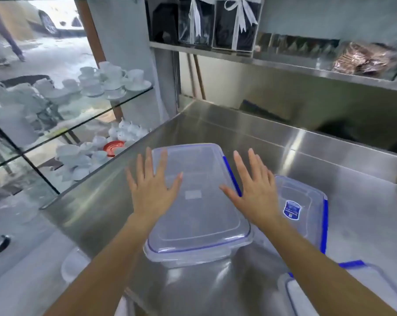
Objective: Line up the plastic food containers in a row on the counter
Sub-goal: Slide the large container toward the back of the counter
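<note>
A large clear plastic container with a blue-trimmed lid sits in the middle of the steel counter. My left hand hovers flat over its left edge, fingers spread, holding nothing. My right hand is spread the same way over its right edge. Whether the palms touch the lid I cannot tell. Just right of it stands a smaller clear container with a blue label and blue clips. A third container shows at the bottom right, partly hidden behind my right forearm.
A glass display case with white cups, saucers and teapots runs along the counter's left side. Above the back wall, a steel shelf carries ribbon-tied boxes and wrapped packets. A white dish lies low at the left.
</note>
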A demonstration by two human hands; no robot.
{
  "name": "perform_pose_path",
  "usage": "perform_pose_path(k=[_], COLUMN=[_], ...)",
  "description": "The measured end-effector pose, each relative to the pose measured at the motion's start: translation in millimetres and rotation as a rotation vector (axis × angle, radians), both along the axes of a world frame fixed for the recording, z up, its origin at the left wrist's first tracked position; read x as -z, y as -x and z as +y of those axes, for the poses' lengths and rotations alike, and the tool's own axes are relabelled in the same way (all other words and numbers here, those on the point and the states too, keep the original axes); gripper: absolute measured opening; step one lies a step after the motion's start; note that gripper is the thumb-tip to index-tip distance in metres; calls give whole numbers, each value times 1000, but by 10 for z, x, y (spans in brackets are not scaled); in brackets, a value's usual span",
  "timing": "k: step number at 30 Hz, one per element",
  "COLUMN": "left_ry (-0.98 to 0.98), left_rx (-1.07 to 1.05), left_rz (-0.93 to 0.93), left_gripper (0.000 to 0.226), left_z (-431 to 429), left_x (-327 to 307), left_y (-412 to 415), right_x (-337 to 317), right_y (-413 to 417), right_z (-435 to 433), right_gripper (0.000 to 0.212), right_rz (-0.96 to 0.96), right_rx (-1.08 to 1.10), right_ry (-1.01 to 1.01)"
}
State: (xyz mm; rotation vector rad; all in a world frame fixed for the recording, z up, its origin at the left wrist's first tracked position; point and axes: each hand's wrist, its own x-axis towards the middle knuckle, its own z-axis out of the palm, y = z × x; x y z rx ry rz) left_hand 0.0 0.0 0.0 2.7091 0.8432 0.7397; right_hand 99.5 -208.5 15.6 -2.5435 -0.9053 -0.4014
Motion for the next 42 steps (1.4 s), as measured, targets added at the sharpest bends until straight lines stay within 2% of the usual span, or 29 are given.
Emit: perform_pose_path(k=[1, 3, 5, 7, 10, 13, 16, 19, 21, 24, 26, 28, 30, 32, 34, 35, 39, 42], left_ry=[126, 416, 848, 1128, 1246, 1300, 1275, 1159, 1074, 1062, 1075, 1009, 912, 780, 684, 641, 547, 382], left_rx=[-44, -124, -172, -220, -152, 1, 49, 12, -4, -59, 19, 162, 224, 228, 224, 228, 234, 215], left_rz=[112, 211, 142, 148, 418, 454, 368, 145, -28, -217, -154, 77, 288, 388, 369, 345, 250, 190], left_gripper=[75, 91, 108, 112, 94, 76, 63, 47, 46, 55, 92, 134, 152, 150, 139, 135, 128, 90], left_z=[32, 95, 214, 321, 450, 536, 562, 604, 626, 672, 719, 718, 681, 636, 603, 606, 701, 699], left_x=[47, 79, 77, 12, -75, -88, -98, -47, -41, -96, -117, -90, 1, 125, 185, 206, 265, 253], left_y=[12, 32, 80, 166, 321, 339, 209, -48, -231, -355, -327, -227, -157, -194, -270, -317, -604, -904], right_x=[28, 82, 133, 128, 97, 85, 120, 181, 206, 184, 124, 70, 68, 126, 198, 220, 200, 161], right_y=[-6, -29, -53, -59, -77, -107, -127, -163, -229, -377, -453, -496, -517, -539, -613, -663, -900, -1070], right_z=[15, 40, 48, 74, 85, 92, 142, 269, 376, 532, 583, 564, 492, 422, 386, 382, 463, 578], right_gripper=[78, 82, 88, 90, 72, 60, 63, 63, 61, 54, 60, 75, 95, 122, 142, 145, 136, 120], right_rz=[67, 196, 434, 678, 929, 1045, 1044, 985, 958, 915, 952, 1059, 1114, 1115, 1130, 1128, 1057, 1021], right_rx=[10, 35, 62, 92, 91, 80, 66, 111, 164, 258, 214, 29, -174, -274, -267, -255, -258, -230], right_ry=[19, 37, 7, -48, -200, -311, -401, -522, -611, -729, -790, -811, -634, -369, -252, -224, -256, -360])
